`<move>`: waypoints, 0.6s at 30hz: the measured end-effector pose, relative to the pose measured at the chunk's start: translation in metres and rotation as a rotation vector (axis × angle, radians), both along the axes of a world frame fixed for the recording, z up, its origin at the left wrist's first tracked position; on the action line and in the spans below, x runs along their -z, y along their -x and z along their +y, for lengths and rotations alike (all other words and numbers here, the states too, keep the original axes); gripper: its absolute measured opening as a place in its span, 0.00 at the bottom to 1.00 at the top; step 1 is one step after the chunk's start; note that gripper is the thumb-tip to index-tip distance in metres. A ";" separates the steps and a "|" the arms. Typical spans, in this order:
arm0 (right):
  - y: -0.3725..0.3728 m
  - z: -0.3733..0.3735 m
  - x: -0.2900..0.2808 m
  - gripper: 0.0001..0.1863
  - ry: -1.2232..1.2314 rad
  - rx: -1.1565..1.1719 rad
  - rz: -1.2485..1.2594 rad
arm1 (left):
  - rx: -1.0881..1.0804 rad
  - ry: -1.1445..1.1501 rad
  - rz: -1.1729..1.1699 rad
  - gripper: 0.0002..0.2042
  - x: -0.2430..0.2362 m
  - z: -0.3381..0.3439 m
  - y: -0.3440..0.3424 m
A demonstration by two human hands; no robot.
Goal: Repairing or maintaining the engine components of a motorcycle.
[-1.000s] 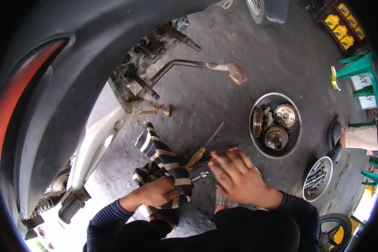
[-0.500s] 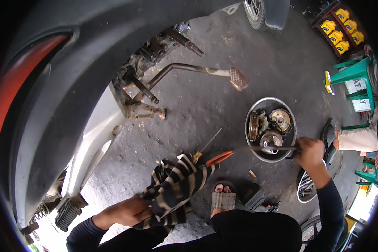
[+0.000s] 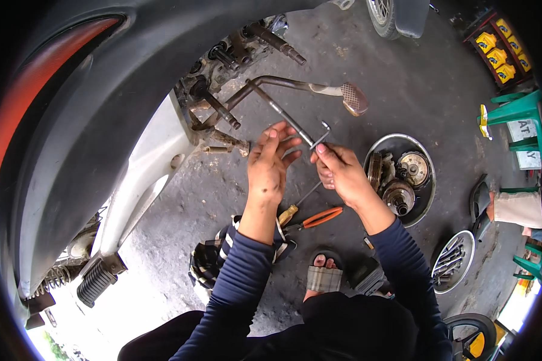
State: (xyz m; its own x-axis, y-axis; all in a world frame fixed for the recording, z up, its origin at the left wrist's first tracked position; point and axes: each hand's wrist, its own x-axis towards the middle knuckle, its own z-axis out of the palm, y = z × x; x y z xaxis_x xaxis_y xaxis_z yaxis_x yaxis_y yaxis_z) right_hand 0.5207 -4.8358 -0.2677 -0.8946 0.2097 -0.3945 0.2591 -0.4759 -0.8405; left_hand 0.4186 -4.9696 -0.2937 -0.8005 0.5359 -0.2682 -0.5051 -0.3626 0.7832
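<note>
In my right hand [image 3: 345,174] I pinch the near end of a long, worn metal shaft [image 3: 275,109] with a bent arm at that end. Its far end points up and left, over the rusty pedal lever [image 3: 283,82] of the motorcycle. My left hand [image 3: 268,161] is raised beside the middle of the shaft, fingers spread and not wrapped round it. To the left, splined shafts [image 3: 221,108] stick out of the motorcycle's opened engine [image 3: 235,51]. Below my left hand, a striped dark cloth [image 3: 208,260] lies on the ground, partly hidden by my forearm.
A round metal basin [image 3: 429,157] holds gears and clutch parts at the right. Orange-handled pliers [image 3: 322,217] and a screwdriver [image 3: 288,215] lie below my hands. Further right are a tray of tools [image 3: 453,262], another person's foot [image 3: 489,207] and a green plastic chair [image 3: 518,117].
My left hand has let go of the striped cloth and risen toward the engine. My right hand has brought the shaft leftward from above the basin, to beside my left hand.
</note>
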 end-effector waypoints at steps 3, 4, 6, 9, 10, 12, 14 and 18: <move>0.013 0.005 0.010 0.17 -0.023 0.070 0.011 | -0.080 -0.062 -0.055 0.18 -0.006 0.018 0.013; 0.018 0.005 0.011 0.17 -0.299 0.089 0.058 | -0.100 -0.014 0.025 0.18 -0.007 0.020 0.020; 0.026 0.001 0.011 0.17 -0.558 0.104 0.098 | -0.134 0.082 0.174 0.16 -0.004 0.020 0.036; 0.035 -0.001 -0.004 0.14 -0.953 0.195 0.101 | -0.231 0.186 0.340 0.17 -0.002 0.027 0.051; 0.036 -0.001 -0.008 0.14 -0.943 0.199 0.094 | -0.260 0.213 0.392 0.19 -0.003 0.029 0.055; 0.035 0.002 -0.011 0.12 -1.016 0.243 0.143 | -0.271 0.261 0.541 0.25 -0.005 0.034 0.062; 0.034 0.005 -0.007 0.11 -1.056 0.258 0.144 | -0.307 0.284 0.574 0.29 -0.005 0.038 0.066; 0.034 0.004 0.002 0.10 -1.140 0.259 0.194 | -0.309 0.294 0.641 0.36 -0.005 0.038 0.074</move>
State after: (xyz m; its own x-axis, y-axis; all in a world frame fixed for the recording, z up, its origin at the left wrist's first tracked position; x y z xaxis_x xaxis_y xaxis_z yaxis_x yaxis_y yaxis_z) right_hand 0.4863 -4.8319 -0.2695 -0.7981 0.5363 0.2747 0.0869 0.5536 -0.8282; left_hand 0.3447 -4.9316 -0.2890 -0.9492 0.2413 0.2020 0.1704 -0.1455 0.9746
